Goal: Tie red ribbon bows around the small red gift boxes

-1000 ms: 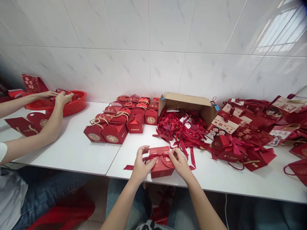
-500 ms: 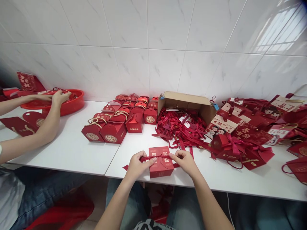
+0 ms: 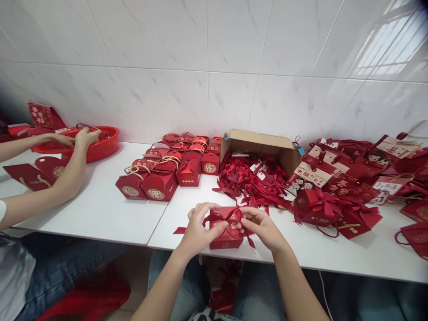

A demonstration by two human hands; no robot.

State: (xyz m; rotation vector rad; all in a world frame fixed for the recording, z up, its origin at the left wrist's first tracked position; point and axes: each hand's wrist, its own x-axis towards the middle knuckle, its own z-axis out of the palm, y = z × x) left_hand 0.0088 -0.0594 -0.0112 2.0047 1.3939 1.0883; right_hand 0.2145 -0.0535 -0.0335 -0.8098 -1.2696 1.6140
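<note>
A red gift box (image 3: 226, 241) with gold lettering stands at the table's front edge between my two hands. Across its top lies a dark red ribbon (image 3: 250, 241), looped in the middle, with one tail out to the left and one hanging at the right front. My left hand (image 3: 202, 226) is closed on the ribbon at the box's left, thumb resting over the top. At the right, my right hand (image 3: 261, 225) pinches a loop of the same ribbon between thumb and fingers. Parts of the ribbon and the box top are hidden behind my fingers.
Rows of red boxes (image 3: 159, 186) stand at the back left. A cardboard box (image 3: 262, 138) on its side spills red ribbons (image 3: 257, 178). Decorated boxes and bags (image 3: 334, 178) pile up at right. A co-worker's hands (image 3: 85, 136) reach into a red basin (image 3: 103, 152) at left.
The ribbon, earlier pulled straight across the box, now stands in loops over its top. My right hand has moved in and holds a loop; one tail has dropped at the right front.
</note>
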